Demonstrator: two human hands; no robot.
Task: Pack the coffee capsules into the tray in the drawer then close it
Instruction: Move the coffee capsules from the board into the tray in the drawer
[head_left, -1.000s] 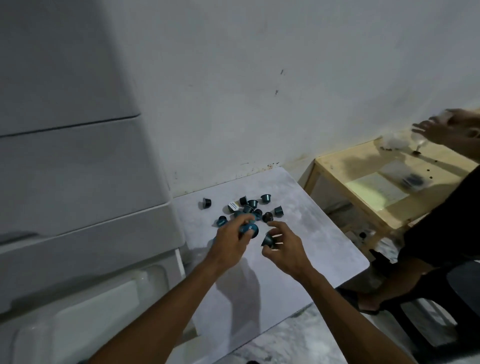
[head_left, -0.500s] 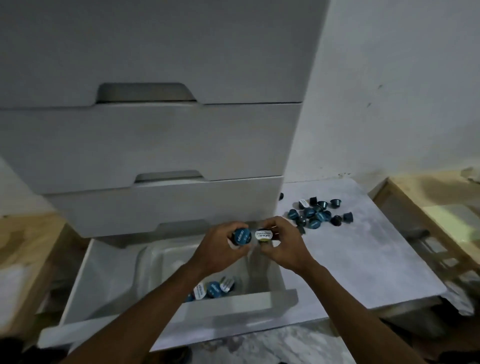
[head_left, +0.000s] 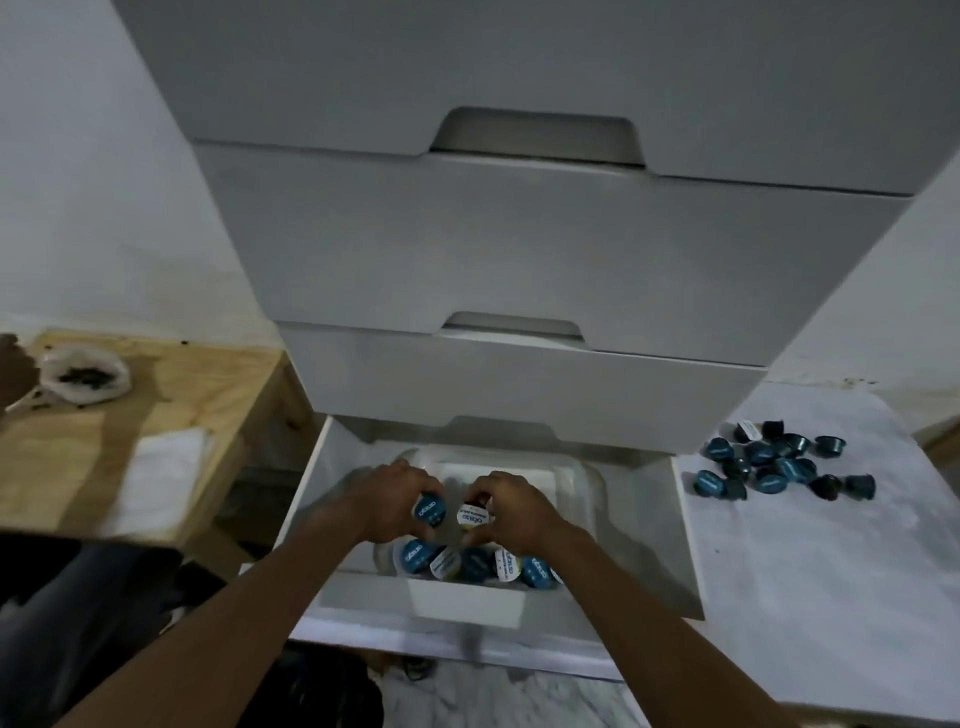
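Note:
The bottom drawer (head_left: 644, 525) of a white cabinet stands pulled out. Inside it lies a clear plastic tray (head_left: 576, 478) with a row of several blue and white capsules (head_left: 480, 564) along its near side. My left hand (head_left: 387, 501) is shut on a blue-lidded capsule (head_left: 428, 510) above the tray. Beside it, my right hand (head_left: 511, 506) pinches a white-lidded capsule (head_left: 471, 515). The two hands nearly touch over the tray's middle. A loose pile of several blue capsules (head_left: 779, 465) sits on the white surface to the right.
Two shut drawers (head_left: 519, 260) rise above the open one. A wooden table (head_left: 171, 379) on the left holds a plastic bag (head_left: 85, 376) and a white cloth (head_left: 163, 467). Marble floor shows below the drawer front.
Both hands carried a capsule each from the pile on the right over to the open drawer and lowered over the tray. The view swung left and down to the drawer.

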